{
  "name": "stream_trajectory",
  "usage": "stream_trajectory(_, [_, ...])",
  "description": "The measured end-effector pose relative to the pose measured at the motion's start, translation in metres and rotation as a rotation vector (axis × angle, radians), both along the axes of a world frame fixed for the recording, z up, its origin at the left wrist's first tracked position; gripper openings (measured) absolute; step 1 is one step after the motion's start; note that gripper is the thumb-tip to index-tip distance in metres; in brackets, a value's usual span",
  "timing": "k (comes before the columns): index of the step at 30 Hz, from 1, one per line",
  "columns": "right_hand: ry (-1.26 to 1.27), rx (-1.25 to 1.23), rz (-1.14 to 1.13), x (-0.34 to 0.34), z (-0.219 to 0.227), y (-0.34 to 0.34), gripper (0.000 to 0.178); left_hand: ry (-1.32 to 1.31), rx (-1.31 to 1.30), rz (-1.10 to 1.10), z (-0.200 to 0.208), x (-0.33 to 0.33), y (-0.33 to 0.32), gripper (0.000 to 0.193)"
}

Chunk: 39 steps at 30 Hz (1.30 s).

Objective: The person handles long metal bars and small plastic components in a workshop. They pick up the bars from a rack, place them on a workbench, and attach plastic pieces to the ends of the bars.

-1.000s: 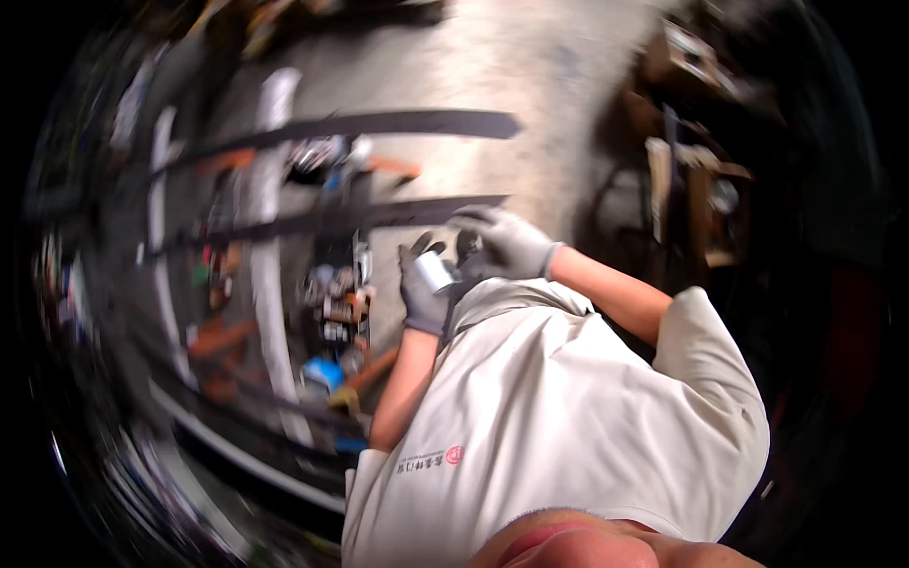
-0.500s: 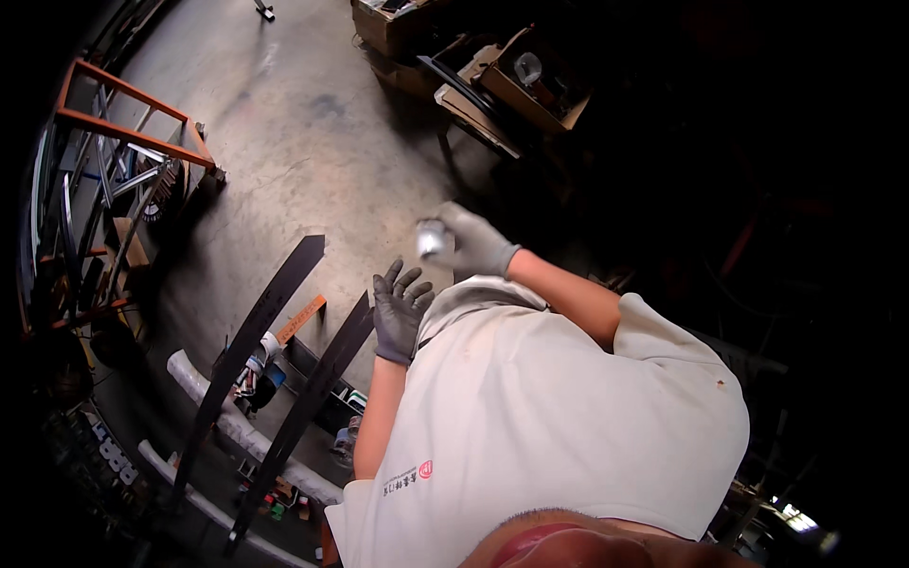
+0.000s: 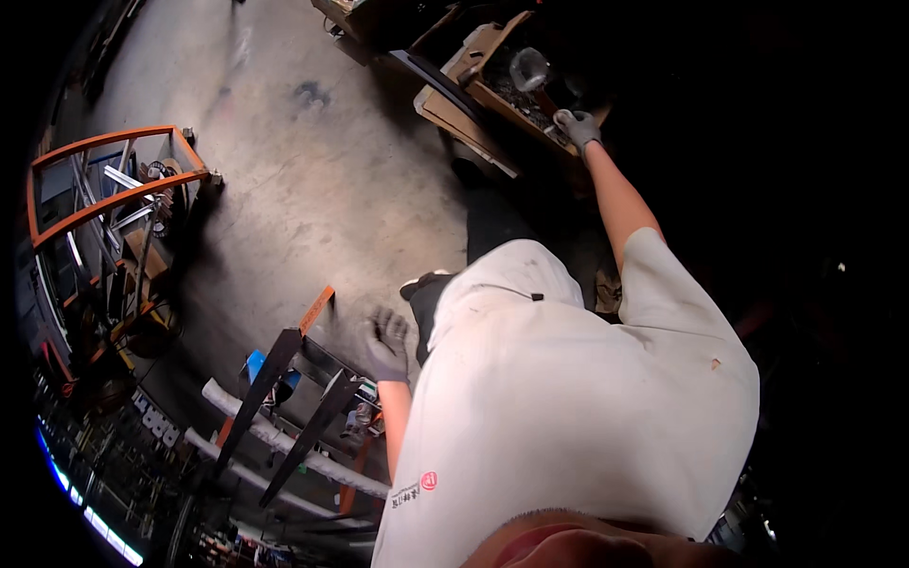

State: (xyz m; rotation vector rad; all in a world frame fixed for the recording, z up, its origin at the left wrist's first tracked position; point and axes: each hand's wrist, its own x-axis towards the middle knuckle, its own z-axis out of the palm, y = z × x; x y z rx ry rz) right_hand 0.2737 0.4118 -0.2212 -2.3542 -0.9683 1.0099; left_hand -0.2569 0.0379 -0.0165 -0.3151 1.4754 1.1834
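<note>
My right hand (image 3: 580, 130), in a grey work glove, reaches out to the near right edge of an open cardboard box (image 3: 516, 112). Its fingers look closed around something small that I cannot make out. Inside the box, a clear plastic container (image 3: 528, 69) sits among dark small items. My left hand (image 3: 386, 346), also gloved and slightly blurred, hangs by my hip over the floor with its fingers loosely apart and nothing in them. Closest to it are two dark flat bars (image 3: 260, 393) on a rack to its left.
White-wrapped rails (image 3: 275, 434) lie under the dark bars, with an orange bar (image 3: 317, 310) at their far end. An orange metal frame (image 3: 118, 185) with metal pieces stands at the left. Flattened cardboard (image 3: 464, 128) juts out beside the box. Concrete floor (image 3: 312, 189) stretches between.
My right hand has moved from in front of my waist, where it held a shiny silvery thing, out to the box. My left hand has dropped slightly, and my body has turned toward the box.
</note>
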Motion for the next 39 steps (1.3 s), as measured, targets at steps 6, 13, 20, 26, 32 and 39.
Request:
stream_trajectory(6, [-0.491, 0.251, 0.287, -0.044, 0.060, 0.042, 0.059, 0.088, -0.187, -0.161, 0.012, 0.031, 0.003, 0.053])
stream_trajectory(13, [0.158, -0.057, 0.904, -0.152, 0.032, 0.032, 0.036, 0.041, -0.587, -0.067, 0.002, 0.061, -0.085, 0.025])
stream_trajectory(20, [-0.100, -0.386, 0.734, -0.149, -0.141, 0.028, 0.069, 0.312, -0.676, -0.495, 0.073, 0.131, -0.070, 0.021])
stream_trajectory(26, [0.076, -0.694, 0.469, -0.161, -0.210, 0.052, 0.072, 0.279, -0.860, -0.593, 0.095, 0.153, -0.076, 0.030])
stream_trajectory(32, [0.049, -0.719, 0.516, -0.175, -0.155, 0.068, 0.070, 0.247, -0.770, -0.520, 0.079, 0.156, -0.083, 0.031])
stream_trajectory(39, [-0.298, -0.256, 1.045, -0.189, -0.055, 0.052, 0.056, 0.307, -0.553, -0.414, 0.034, 0.173, -0.151, 0.032])
